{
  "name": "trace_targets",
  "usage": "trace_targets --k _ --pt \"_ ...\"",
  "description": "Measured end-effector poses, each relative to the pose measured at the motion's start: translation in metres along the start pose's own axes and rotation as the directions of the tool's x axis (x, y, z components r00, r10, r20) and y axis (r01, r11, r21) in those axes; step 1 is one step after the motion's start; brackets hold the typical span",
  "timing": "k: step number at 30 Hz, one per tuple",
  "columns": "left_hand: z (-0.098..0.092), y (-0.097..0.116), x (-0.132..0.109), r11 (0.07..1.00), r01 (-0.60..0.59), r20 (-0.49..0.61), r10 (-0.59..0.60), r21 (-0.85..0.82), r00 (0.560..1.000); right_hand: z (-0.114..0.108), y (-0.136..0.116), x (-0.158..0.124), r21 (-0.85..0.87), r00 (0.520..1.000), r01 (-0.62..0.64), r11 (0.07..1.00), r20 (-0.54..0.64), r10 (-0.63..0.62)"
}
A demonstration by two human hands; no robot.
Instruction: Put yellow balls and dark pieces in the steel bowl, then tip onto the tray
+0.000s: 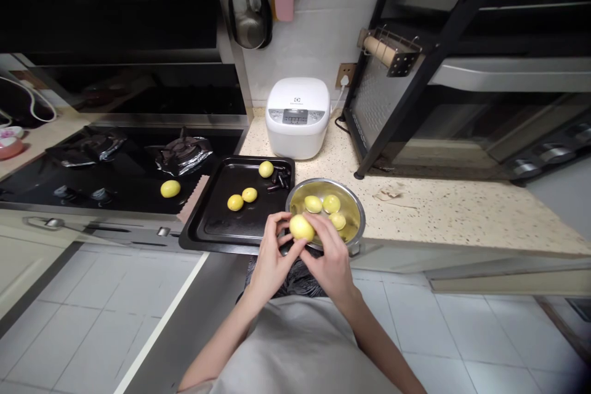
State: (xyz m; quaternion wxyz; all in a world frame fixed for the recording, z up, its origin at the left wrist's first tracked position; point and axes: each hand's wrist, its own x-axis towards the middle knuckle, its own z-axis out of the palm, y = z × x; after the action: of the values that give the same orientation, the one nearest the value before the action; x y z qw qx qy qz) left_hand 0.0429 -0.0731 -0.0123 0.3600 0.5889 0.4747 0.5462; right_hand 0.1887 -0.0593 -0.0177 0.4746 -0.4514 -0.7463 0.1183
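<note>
Between my left hand (pixel 276 251) and my right hand (pixel 329 253) is a yellow lemon (pixel 301 228), gripped by the fingertips of both. It is held over the near left rim of a steel bowl (pixel 358 221). Inside the bowl are several more lemons (pixel 331 203); part of the bowl is hidden behind my hands. Left of it lies a black baking tray (pixel 212 212) with three lemons (pixel 250 195) and a cluster of small dark pieces (pixel 279 178) at its far right corner.
One lemon (pixel 170 189) sits on the black gas stove (pixel 133 181). Behind the tray stands a white rice cooker (pixel 298 117). A black rack (pixel 397 98) with an oven (pixel 508 129) rises at the right. Dry scraps (pixel 390 192) lie on the speckled counter (pixel 443 209).
</note>
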Motion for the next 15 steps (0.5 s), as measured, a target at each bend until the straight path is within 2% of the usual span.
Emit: trace_targets --k 3,6,11,15 --pt "-0.006 -0.002 0.004 0.986 -0.091 -0.074 0.102 0.136 0.992 -0.004 0.009 0.008 -0.064 0.993 -0.113 0.992 0.011 0.114" --pt "-0.011 -0.004 0.006 0.952 -0.153 -0.088 0.182 0.264 0.979 -0.007 0.018 0.015 -0.174 0.976 -0.206 0.963 0.04 0.216" --pt "-0.013 -0.004 0.006 0.923 -0.192 -0.037 0.216 0.333 0.976 -0.008 0.025 0.023 -0.364 0.964 -0.146 0.92 0.156 0.215" --pt "-0.012 -0.003 0.006 0.913 -0.223 -0.008 0.241 0.342 0.971 -0.005 0.028 0.028 -0.434 0.953 -0.114 0.893 0.205 0.222"
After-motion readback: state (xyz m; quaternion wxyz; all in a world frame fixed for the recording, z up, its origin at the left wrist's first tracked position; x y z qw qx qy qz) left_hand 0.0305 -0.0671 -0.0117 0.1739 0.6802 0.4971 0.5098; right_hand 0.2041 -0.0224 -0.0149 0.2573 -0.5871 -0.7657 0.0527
